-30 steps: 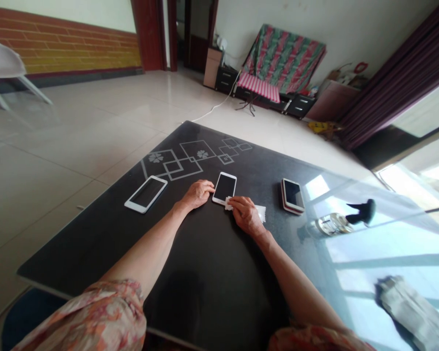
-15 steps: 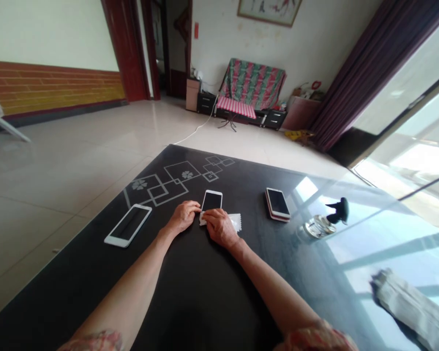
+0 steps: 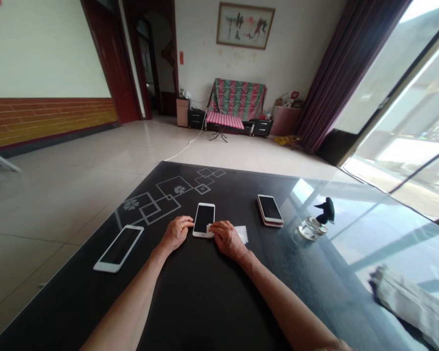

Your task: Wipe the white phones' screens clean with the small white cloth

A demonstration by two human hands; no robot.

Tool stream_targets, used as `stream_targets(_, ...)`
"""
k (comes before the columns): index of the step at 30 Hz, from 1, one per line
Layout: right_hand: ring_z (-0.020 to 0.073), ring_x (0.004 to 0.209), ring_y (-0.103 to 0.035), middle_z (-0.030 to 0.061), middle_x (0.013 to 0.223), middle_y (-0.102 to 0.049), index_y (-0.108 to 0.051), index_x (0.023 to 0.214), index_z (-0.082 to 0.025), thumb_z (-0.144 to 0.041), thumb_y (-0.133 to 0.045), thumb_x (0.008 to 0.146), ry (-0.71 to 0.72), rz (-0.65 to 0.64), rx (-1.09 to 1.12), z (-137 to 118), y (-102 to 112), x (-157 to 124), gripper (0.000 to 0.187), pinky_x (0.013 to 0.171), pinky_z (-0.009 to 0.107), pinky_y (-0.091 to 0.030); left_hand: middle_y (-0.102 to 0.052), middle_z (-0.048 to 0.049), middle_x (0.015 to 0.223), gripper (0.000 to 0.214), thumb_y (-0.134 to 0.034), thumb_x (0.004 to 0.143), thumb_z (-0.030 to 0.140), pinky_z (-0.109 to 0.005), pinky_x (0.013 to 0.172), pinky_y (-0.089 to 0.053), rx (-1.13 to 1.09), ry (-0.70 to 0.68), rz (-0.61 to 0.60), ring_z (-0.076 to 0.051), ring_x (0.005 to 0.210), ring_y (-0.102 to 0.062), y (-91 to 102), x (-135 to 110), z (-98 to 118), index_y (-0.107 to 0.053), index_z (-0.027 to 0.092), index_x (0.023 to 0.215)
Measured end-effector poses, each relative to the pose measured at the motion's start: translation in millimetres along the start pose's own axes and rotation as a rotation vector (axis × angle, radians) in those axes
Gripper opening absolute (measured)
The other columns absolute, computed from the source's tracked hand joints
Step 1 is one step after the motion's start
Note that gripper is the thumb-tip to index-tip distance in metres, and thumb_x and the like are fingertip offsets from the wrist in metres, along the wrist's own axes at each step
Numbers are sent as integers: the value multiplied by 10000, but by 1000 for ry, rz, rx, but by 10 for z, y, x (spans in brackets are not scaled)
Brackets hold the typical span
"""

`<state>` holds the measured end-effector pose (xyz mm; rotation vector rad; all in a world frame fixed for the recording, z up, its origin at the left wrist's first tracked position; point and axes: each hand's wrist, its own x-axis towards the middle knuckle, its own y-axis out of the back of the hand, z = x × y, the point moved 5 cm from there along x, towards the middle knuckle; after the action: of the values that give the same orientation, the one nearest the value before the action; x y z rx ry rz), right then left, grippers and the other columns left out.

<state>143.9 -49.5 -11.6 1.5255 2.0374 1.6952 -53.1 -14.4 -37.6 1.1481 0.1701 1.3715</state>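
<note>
R hand [image 3: 229, 239] w/ wipe [image 3: 242, 234] is being shifted from the lower-left edge of phone [image 3: 205, 217] to its lower-right corner vs prev frame; more screen is being exposed. Phone is being kept face-up on table [image 3: 190, 297], ahead & btwn both hands, long axis running approx fore-aft. R hand is nearer: wipe is being pinched under its fingers, lapping that corner, rest spreading out on the right. L hand [image 3: 177, 231] is being held at the left long edge, fingers curled, tips apparently touching; whether phone is being gripped or just steadied can't be told. Big phone [image 3: 119, 249] is being left alone on the left, stack [image 3: 270, 210] & sprayer [image 3: 312, 228] likewise on the right.
</note>
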Motion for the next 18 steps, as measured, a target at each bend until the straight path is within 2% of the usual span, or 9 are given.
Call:
stream_targets(4,199,964,-557,51,1071,-656,-668,1021,-219,-92,-483,866,1,-9,-17,-20,-21,34,273,889,358,-428,-707,-22,1035,411,-408,728,26,-315,910,-511,-24,22,-6,-171,988,-638,-6,-1,-18,-751,217,851)
stream_targets(14,192,951,-546,43,1052,-661,-664,1020,-225,-126,-520,859,55,-13,-17,-279,-289,224,238,863,343,-423,-706,-39,1045,416,-403,712,19,-327,924,-504,-19,23,-27,-180,992,-636,-8,-4,-16,-750,203,848)
stream_targets(18,195,957,-545,37,1073,-665,-669,1049,-238,-153,-512,874,82,-16,1,-307,-319,244,249,855,344,-419,-709,-37,1035,403,-402,717,27,-323,919,-505,-12,23,-18,-177,984,-638,11,7,-12,-746,200,835)
